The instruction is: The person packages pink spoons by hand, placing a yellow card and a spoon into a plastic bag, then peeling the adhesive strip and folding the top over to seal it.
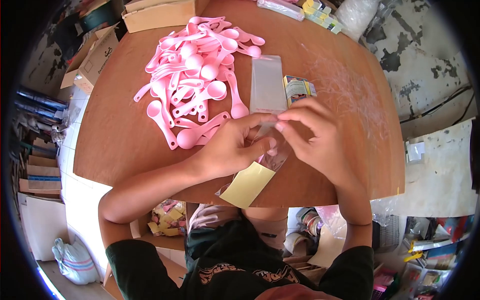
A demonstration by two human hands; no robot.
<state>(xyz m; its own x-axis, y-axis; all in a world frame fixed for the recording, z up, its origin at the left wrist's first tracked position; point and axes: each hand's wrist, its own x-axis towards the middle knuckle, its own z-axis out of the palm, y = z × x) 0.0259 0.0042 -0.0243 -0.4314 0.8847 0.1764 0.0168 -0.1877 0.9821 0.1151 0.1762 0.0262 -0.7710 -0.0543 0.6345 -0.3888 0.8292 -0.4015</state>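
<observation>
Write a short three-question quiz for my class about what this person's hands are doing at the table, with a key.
1. True or false: both hands hold the clear plastic bag above the table.
2. Multiple choice: what lies in a heap beyond the left hand? A) blue forks B) pink spoons C) metal knives
3. Fill the gap: the yellow card sits at the bag's end ______ the person.

Key
1. True: the left hand and the right hand pinch the bag between their fingertips.
2. B.
3. Nearest; it hangs over the table's near edge. A small printed box lies beyond the right hand.
</observation>
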